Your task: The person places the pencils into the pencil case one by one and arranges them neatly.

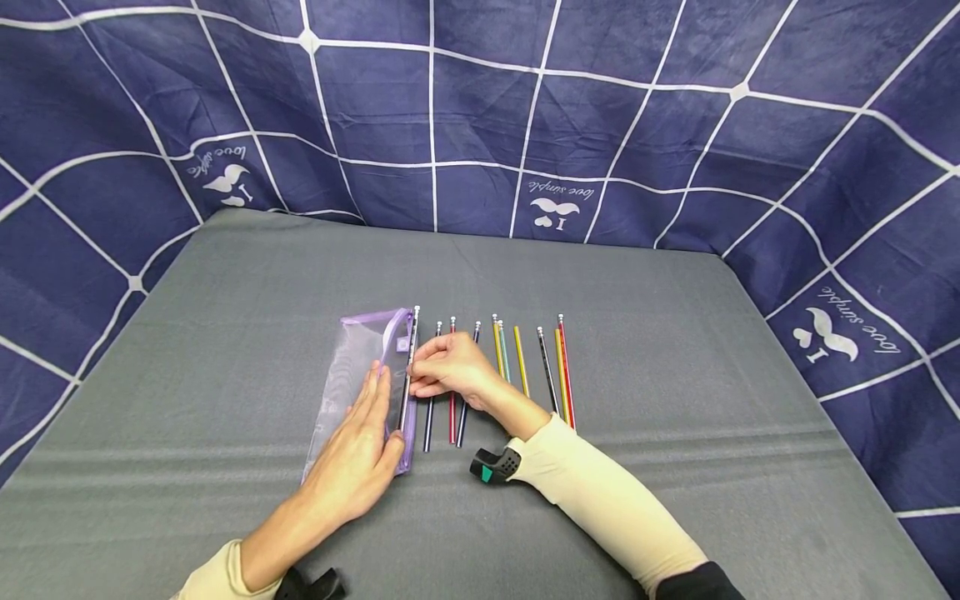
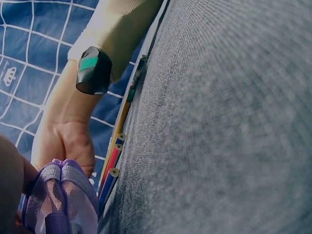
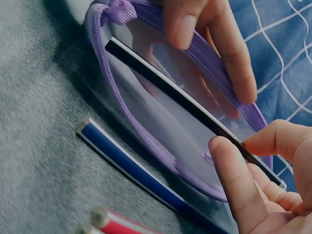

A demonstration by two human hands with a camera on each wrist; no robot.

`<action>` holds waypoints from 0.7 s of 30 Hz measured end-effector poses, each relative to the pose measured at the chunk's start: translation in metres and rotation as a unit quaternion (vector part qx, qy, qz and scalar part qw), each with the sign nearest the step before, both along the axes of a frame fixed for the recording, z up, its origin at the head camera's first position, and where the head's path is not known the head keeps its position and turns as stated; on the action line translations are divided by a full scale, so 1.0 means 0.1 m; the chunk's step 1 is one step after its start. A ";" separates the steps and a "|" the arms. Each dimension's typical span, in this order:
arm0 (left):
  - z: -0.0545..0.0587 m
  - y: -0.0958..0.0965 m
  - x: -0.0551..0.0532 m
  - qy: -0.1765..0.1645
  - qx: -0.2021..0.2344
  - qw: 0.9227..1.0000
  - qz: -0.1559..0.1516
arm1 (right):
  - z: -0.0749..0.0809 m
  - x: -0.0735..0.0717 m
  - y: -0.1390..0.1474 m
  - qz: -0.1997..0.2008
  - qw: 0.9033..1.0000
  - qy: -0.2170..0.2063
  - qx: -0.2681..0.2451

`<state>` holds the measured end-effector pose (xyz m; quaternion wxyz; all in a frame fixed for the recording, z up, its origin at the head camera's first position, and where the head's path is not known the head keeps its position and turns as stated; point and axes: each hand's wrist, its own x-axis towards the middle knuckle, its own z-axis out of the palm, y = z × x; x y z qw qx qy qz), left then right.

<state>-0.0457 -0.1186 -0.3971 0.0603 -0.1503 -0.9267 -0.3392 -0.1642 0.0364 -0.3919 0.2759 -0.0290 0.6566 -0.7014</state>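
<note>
A purple-edged mesh pencil pouch (image 1: 341, 367) lies on the grey table, its zipper side gaping in the right wrist view. My left hand (image 1: 348, 462) holds the pouch along the zipper edge; some of its fingers show through the mesh. Between thumb and fingers, my right hand (image 1: 459, 365) pinches a black pencil with a white stripe (image 3: 165, 90). The pencil slants across the pouch's mouth, its bare end near the zipper-end corner. Below it in that view lies a blue pencil (image 3: 131, 161).
Right of the pouch are a dark pencil (image 1: 429, 421), a red pencil (image 1: 452, 421) and a blue pencil (image 1: 462, 425). Farther right lie several more, including a teal pencil (image 1: 505, 350), a black pencil (image 1: 547, 367) and a red pencil (image 1: 566, 367). A blue checked cloth (image 1: 480, 117) hangs behind the table.
</note>
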 end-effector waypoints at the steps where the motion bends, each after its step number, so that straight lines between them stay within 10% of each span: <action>1: 0.00 0.00 0.00 0.001 0.000 1.000 0.000 | 0.00 0.01 -0.01 0.002 1.000 -0.003 0.001; 21: -0.01 -0.01 0.00 0.008 0.001 1.000 -0.007 | 0.00 0.07 -0.12 0.029 0.999 -0.010 -0.023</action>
